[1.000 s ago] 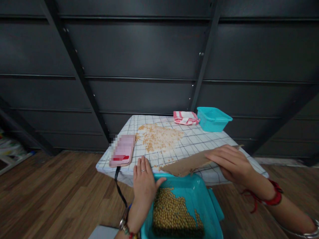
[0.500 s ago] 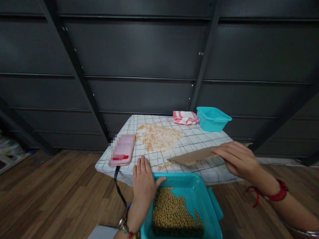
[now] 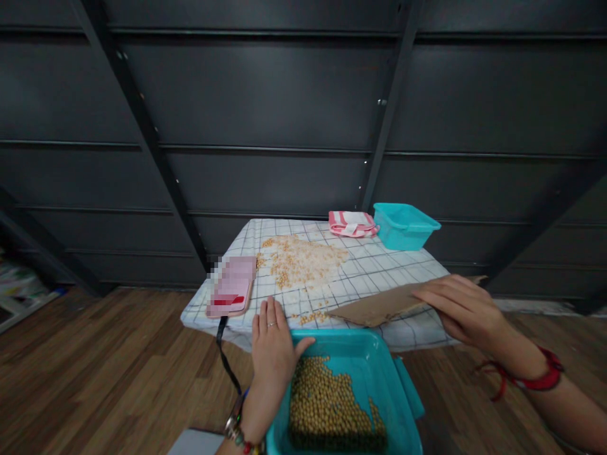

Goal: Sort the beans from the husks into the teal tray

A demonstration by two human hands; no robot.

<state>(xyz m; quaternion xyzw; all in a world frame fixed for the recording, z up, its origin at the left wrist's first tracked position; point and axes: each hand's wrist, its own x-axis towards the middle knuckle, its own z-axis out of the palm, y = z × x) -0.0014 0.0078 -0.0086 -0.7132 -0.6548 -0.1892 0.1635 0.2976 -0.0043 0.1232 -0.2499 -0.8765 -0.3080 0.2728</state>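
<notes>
the right hand is pinching a cardboard strip near its right end, fingers closing over the upper edge; the left hand is lying flat with fingers extended, its thumb reaching over the rim of a turquoise tub. the two hands are resting well apart. the strip is slanting low over the near part of the counter, its left tip pointing at loose yellow grains just beside it. it is looking light and fairly stiff, dry rather than slippery, though its ragged lower edge is probably bending or fraying easily; the upper edge toward the right is seeming the best place for holding it. the loose grains are looking hard and prone to rolling, while the tub, carrying round beans, is likely weighing more and needing a hold at the rim. compared with a second ago, the strip and right hand are sitting farther right, and more loose grains are showing; the left hand and tub are looking unchanged. farther out, a pink phone, a spread of grains, a folded cloth and a small box are keeping their places
</notes>
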